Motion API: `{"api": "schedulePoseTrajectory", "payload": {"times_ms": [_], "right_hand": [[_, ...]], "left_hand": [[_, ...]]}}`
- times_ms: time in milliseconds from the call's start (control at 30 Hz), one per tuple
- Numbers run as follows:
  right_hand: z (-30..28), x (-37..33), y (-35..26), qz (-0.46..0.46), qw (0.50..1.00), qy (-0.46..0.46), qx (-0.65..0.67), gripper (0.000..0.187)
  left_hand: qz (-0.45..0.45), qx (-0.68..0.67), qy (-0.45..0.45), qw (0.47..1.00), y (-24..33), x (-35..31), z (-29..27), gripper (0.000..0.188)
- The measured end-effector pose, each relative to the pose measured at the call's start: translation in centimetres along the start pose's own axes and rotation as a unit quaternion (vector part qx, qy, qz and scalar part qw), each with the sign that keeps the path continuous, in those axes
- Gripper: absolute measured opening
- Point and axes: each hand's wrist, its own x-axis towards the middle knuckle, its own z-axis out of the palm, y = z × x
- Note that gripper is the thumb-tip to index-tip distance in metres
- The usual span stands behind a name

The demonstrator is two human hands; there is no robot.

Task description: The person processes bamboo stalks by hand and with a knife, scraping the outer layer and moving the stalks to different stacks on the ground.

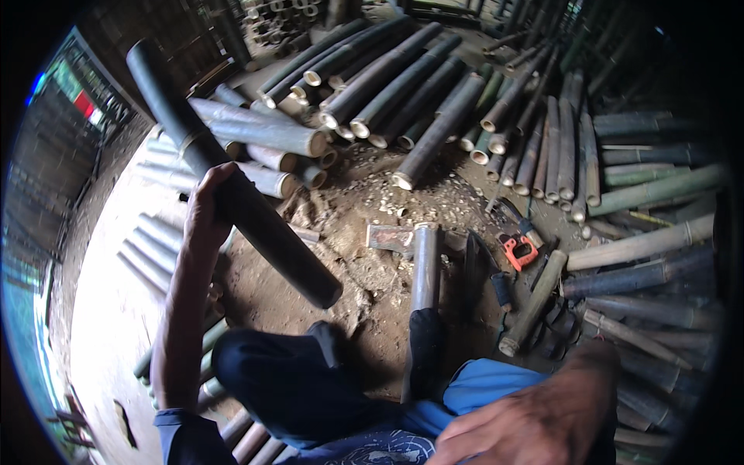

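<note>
My left hand (pixel 208 200) is wrapped round the middle of a long dark bamboo pole (pixel 273 242). Raised off the ground, the pole slants from the upper left down toward the centre. My right hand (pixel 531 422) is low at the right, close to my blue-clad thigh, with its fingers loosely stretched and nothing visible in them; the lower edge cuts part of it off. Between my feet, a shorter bamboo piece (pixel 425 267) points away from me, its far end against a wooden block (pixel 390 239). One foot touches its near end.
Bamboo poles (pixel 395 85) lie piled ahead, with more stacked at the right (pixel 659 201) and left (pixel 256 136). An orange-handled saw (pixel 519 253) and a dark-handled tool (pixel 501 291) lie right of the block. Pale chips (pixel 434 194) litter the dirt floor.
</note>
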Motion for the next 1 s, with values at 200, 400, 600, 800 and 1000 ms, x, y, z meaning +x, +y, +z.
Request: {"api": "schedulePoseTrajectory", "payload": {"times_ms": [200,400,600,800,1000], "right_hand": [[-5.8,-2.0,-1.5,0.061,0.996,-0.019,-0.057,0.037],[-11.7,-5.6,0.6,0.018,0.998,-0.02,-0.055,0.033],[-15.2,-17.2,6.2,0.248,0.793,0.52,-0.197,0.031],[-9.6,-32.9,22.5,0.623,0.526,0.43,-0.388,0.024],[-3.2,-35.6,27.2,0.691,0.49,0.372,-0.379,0.051]], "left_hand": [[-0.021,0.099,-0.114,0.988,-7.7,6.1,13.4,0.056],[-0.062,0.092,-0.177,0.978,-17.5,6.5,18.5,0.078],[-0.216,-0.006,-0.282,0.935,-21.6,4.6,19.5,0.082],[-0.212,0.042,-0.234,0.948,-24.0,1.8,19.6,0.093],[-0.202,-0.005,-0.202,0.959,-24.3,1.2,17.5,0.07]]}}
